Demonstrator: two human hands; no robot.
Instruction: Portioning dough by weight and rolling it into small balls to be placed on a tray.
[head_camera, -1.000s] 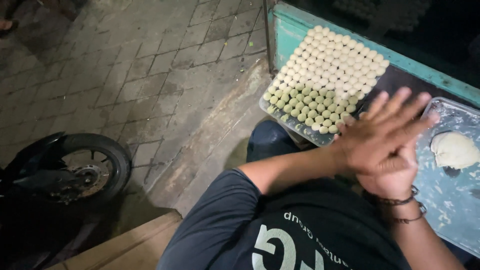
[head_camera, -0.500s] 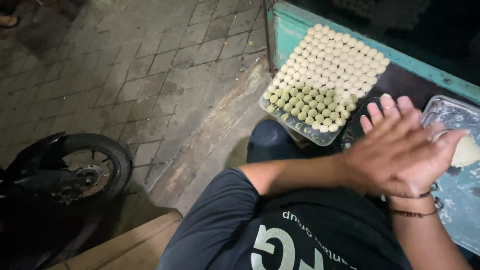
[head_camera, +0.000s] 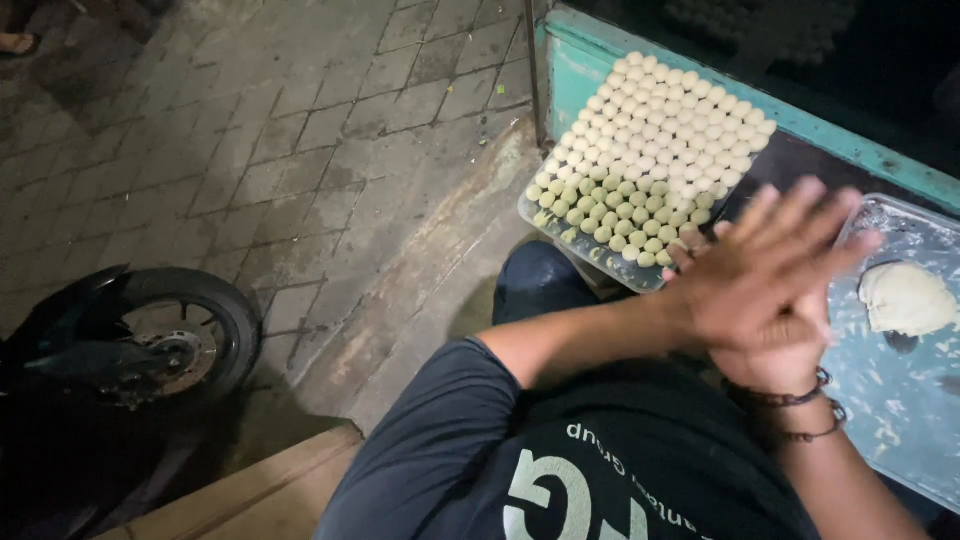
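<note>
Motorbike wheel (head_camera: 175, 335) is standing on the brick paving (head_camera: 250, 130) at left. Tray (head_camera: 590, 240) of small pale dough balls (head_camera: 655, 150) is sitting on the teal-edged cart (head_camera: 600, 45), just beside the metal tray (head_camera: 900, 400) holding a dough lump (head_camera: 905, 298). Left hand (head_camera: 765, 275) is lying flat over right hand (head_camera: 775, 345), palms pressing together, fingers spread; anything between them is hidden, can't tell.

A: Where does the camera sit?
B: On the person's head, looking steeply down, close over the hands (head_camera: 770, 290) and tray (head_camera: 650, 150).
A: Any second view?
B: No, just this one.
</note>
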